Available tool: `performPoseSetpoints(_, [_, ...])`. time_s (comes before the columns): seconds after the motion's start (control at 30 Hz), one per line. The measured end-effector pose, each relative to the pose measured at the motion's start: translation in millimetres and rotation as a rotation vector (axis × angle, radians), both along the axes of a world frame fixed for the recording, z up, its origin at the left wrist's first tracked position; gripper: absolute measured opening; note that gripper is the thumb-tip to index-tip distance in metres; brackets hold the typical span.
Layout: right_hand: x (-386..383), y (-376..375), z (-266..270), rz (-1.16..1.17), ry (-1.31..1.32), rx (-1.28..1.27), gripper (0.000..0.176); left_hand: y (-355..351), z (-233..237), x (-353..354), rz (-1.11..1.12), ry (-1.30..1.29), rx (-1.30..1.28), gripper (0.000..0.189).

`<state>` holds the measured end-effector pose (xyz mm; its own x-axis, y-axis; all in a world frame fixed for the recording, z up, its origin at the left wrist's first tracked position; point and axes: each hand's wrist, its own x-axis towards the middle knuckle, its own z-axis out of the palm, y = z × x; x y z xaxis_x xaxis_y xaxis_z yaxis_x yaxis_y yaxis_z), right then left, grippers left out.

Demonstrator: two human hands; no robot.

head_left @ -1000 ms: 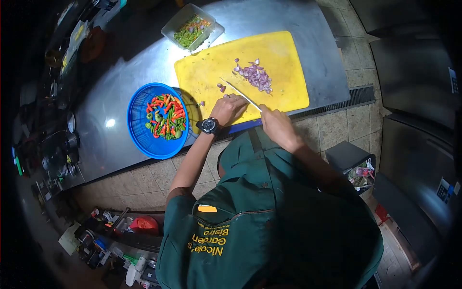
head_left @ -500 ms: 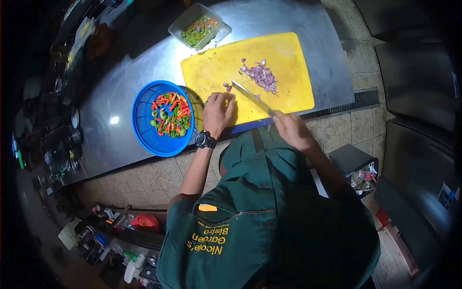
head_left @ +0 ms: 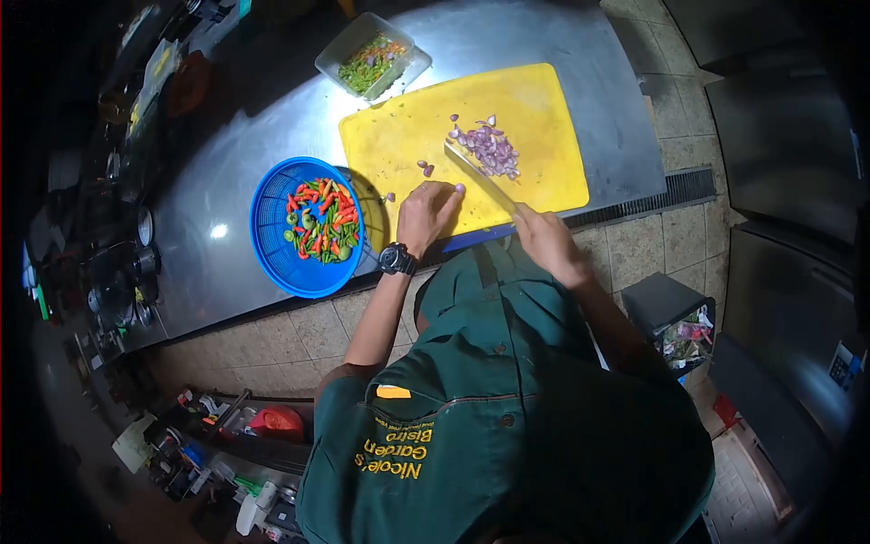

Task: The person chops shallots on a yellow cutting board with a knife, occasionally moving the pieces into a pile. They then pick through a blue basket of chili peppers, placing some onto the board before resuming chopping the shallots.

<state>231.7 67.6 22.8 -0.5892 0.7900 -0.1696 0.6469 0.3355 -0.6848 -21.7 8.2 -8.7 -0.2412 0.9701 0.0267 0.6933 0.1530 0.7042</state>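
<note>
My right hand [head_left: 549, 247] grips the handle of a kitchen knife [head_left: 482, 178]. Its blade slants up and left over a yellow cutting board [head_left: 390, 136], alongside a pile of sliced purple shallots [head_left: 489, 150]. At the board's near edge my left hand [head_left: 426, 216], with a black watch on the wrist, is closed; a small shallot [head_left: 460, 189] shows at its fingertips, left of the blade. Two loose shallots [head_left: 426, 169] lie just beyond that hand, and a small shallot piece [head_left: 390, 197] sits to its left.
A blue plastic basket [head_left: 263, 249] of red and green chillies and small green citrus stands left of the board. Behind it is a clear container [head_left: 341, 45] of chopped vegetables. All rest on a steel table [head_left: 195, 272]. A dark bin [head_left: 666, 299] stands at right.
My left hand has moved right, closer to the knife, and a shallot now shows at its fingertips. The knife has shifted only slightly, its tip staying near the sliced pile.
</note>
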Motion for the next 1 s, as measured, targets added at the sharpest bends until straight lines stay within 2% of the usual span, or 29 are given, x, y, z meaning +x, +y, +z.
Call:
performPoseSetpoints(0.2, [-11,-9,17,-0.004,0.019,-0.019,0.031,4,-5,6,-0.068,-0.057,0.155,0.015])
performPoseSetpoints(0.3, [-16,-4,29,-0.008,-0.029,-0.136,0.032,4,-7,3,-0.059,-0.029,0.095,0.013])
performPoseSetpoints(0.4, [-18,-2,26,0.007,-0.052,-0.134,0.033,6,-9,-1,-0.099,-0.084,0.122,0.013])
performPoseSetpoints(0.47, [-19,0,24,0.017,-0.064,-0.137,0.033,7,-11,-7,-0.111,-0.178,-0.008,0.014])
performPoseSetpoints(0.6, [-24,2,25,-0.003,-0.102,-0.162,0.030,11,-19,-9,-0.126,-0.201,-0.008,0.015])
performPoseSetpoints(0.67, [-25,3,26,0.006,-0.097,-0.160,0.030,12,-21,-5,-0.125,-0.184,0.103,0.015])
performPoseSetpoints(1.0, [-27,-3,29,0.097,-0.217,-0.015,0.025,14,-11,-4,-0.143,-0.132,0.107,0.012])
